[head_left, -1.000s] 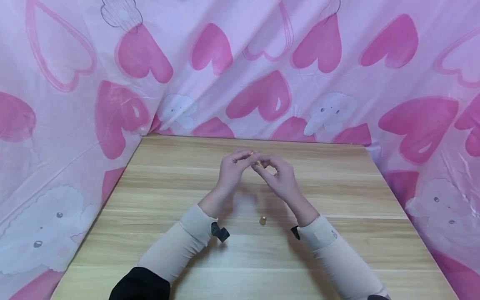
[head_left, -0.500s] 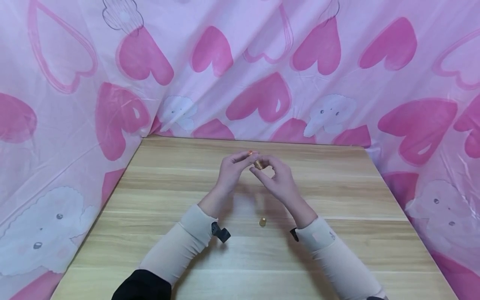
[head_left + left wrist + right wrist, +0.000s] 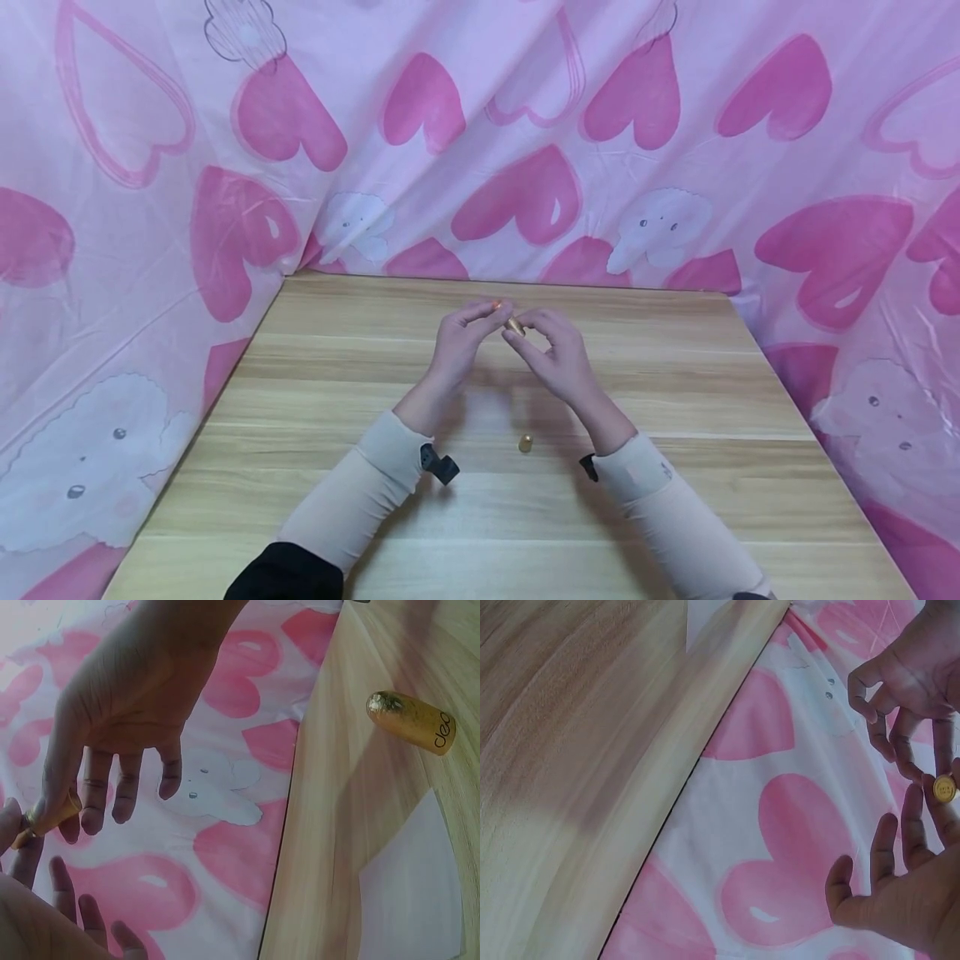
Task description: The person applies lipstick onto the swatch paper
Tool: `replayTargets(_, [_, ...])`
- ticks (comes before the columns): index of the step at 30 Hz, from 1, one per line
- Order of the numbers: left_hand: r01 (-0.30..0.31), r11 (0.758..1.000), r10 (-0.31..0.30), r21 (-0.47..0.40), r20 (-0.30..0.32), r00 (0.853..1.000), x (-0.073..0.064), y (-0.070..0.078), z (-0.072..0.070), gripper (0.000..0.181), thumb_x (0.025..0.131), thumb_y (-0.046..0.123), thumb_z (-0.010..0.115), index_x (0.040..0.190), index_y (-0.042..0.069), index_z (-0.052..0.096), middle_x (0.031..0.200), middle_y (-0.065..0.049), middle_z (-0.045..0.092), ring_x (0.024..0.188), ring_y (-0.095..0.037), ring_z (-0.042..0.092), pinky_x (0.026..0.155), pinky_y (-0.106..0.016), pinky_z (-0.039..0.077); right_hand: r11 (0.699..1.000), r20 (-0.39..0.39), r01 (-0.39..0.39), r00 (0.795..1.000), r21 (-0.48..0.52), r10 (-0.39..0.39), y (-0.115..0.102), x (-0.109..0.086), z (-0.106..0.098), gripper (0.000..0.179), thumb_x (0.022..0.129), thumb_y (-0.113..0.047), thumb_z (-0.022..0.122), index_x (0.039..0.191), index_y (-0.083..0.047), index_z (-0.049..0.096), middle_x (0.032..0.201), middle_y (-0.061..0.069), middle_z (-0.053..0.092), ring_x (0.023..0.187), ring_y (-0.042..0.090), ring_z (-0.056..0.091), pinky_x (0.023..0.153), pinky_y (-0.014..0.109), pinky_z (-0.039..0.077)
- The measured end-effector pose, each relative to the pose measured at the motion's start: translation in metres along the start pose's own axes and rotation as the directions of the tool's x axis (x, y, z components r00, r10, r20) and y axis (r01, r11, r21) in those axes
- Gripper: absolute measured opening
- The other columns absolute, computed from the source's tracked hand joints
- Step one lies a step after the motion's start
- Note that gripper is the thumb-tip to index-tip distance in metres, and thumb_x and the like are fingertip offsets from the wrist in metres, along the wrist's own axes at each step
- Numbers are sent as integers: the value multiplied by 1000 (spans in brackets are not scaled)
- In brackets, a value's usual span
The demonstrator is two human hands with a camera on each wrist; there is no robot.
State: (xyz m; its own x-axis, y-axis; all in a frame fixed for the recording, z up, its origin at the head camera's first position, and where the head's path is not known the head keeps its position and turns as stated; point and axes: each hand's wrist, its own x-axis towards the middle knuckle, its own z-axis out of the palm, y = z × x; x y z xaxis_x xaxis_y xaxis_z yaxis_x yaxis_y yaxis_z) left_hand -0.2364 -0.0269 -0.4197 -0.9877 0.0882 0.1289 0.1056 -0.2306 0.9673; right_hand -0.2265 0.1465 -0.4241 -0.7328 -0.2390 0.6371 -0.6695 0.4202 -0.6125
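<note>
Above the far half of the table, both hands meet on a small gold lipstick (image 3: 515,326). My left hand (image 3: 456,342) pinches its upper end, where an orange spot shows beside the fingertips. Thumb and index finger of my right hand (image 3: 559,354) pinch the lower end. The embossed round base of the lipstick (image 3: 945,789) shows in the right wrist view. Below the hands, a gold lipstick cap (image 3: 526,443) is on the table; the left wrist view shows the rounded cap (image 3: 412,724) with dark lettering.
The wood-grain table (image 3: 360,367) reaches back to a pink curtain (image 3: 517,192) with hearts, which also hangs along both sides. A pale, straight-edged patch (image 3: 412,885) shows on the tabletop beside the cap. Dark wrist cameras (image 3: 439,464) sit at the cuffs.
The right thumb and fingers loosen a little on the lipstick, then close on its lower end again. The left hand shifts slightly left, and more of the gold tube shows. The cap stays put.
</note>
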Motion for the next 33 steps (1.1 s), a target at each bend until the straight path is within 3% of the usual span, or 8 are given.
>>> replayTargets(5, [-7,1000,7,-12,55,998,1,-1,-4,43,88,34,79,118,4,74,120,-5,67,122,-20,55,110,-50,33,996,75,-58,996,61,53,-1,0,-3,13,92,-8,74,105,-9,75,100,4,71,103,25,60,90,43,47])
replayTargets(8, [-5,1000,5,-2,78,997,1,-1,-6,41,89,35,78,117,6,74,120,-4,67,122,-19,55,110,-49,32,987,135,-128,984,96,114,-11,2,-6,12,95,-5,69,106,-5,74,99,9,70,102,26,59,91,45,44])
replayTargets(13, [-38,999,35,19,133,990,3,-2,-10,32,91,31,75,114,9,77,119,-4,69,122,-18,56,109,-47,36,958,242,-250,947,139,212,-22,5,-13,14,99,-10,63,108,-3,71,104,10,71,107,20,57,94,51,42])
replayTargets(20, [-61,998,53,29,216,975,4,-2,-15,28,94,27,72,115,9,76,121,-4,67,124,-20,55,106,-49,40,893,374,-367,891,260,257,-2,2,-14,18,104,-11,56,112,-2,69,116,10,68,113,22,59,98,51,41])
replayTargets(26, [-67,996,54,50,237,970,4,-1,-16,27,96,28,70,117,10,76,123,-3,66,125,-20,53,107,-50,39,886,379,-375,888,272,260,-3,1,-14,20,105,-20,55,115,-8,69,112,7,68,110,22,59,92,46,46])
replayTargets(33, [-46,999,43,14,169,985,5,-5,-13,29,93,26,74,114,7,76,120,-4,69,124,-19,55,108,-47,38,894,288,-373,910,248,299,-4,-1,-8,23,102,-24,61,120,-11,68,100,8,70,95,21,60,77,36,49])
